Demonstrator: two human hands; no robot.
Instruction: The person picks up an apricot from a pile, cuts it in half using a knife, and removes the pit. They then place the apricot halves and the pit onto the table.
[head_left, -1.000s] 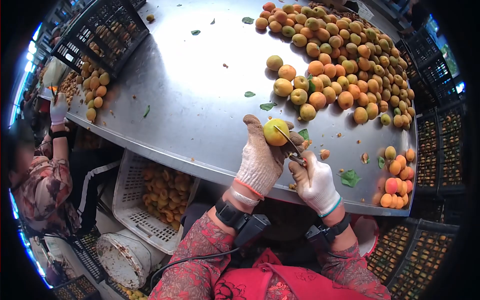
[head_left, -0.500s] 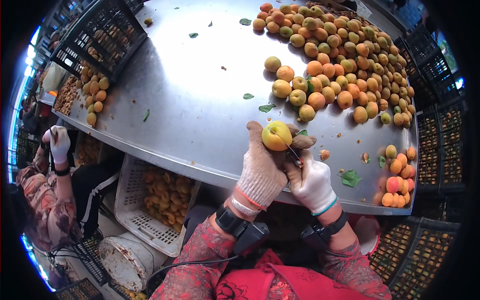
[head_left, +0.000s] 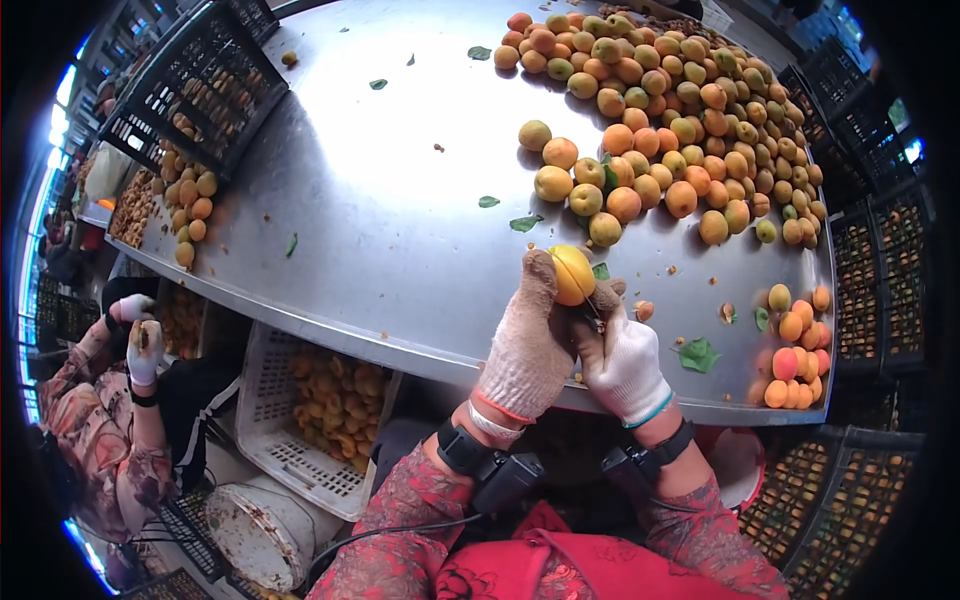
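Note:
A yellow apricot [head_left: 572, 275] with a cut line along its skin is held above the near edge of the metal table [head_left: 330, 240]. My gloved left hand [head_left: 530, 345] grips it between thumb and fingers. Close against it on the right, my gloved right hand [head_left: 620, 355] is closed around a small knife, whose blade is mostly hidden by the fruit and fingers. A large heap of apricots [head_left: 680, 150] lies beyond my hands, and a smaller group [head_left: 795, 350] sits at the table's right corner.
A white crate [head_left: 290, 455] of split apricots stands below the table beside a dirty white bucket [head_left: 255, 535]. A black crate [head_left: 195, 90] tilts over the far left. At left sits a co-worker [head_left: 110, 450] in gloves. Stacked crates [head_left: 880, 280] line the right.
The apricot has turned in my left hand and moved slightly right, showing its cut line from another side. The co-worker's hands have moved. The whole view has shifted a little.

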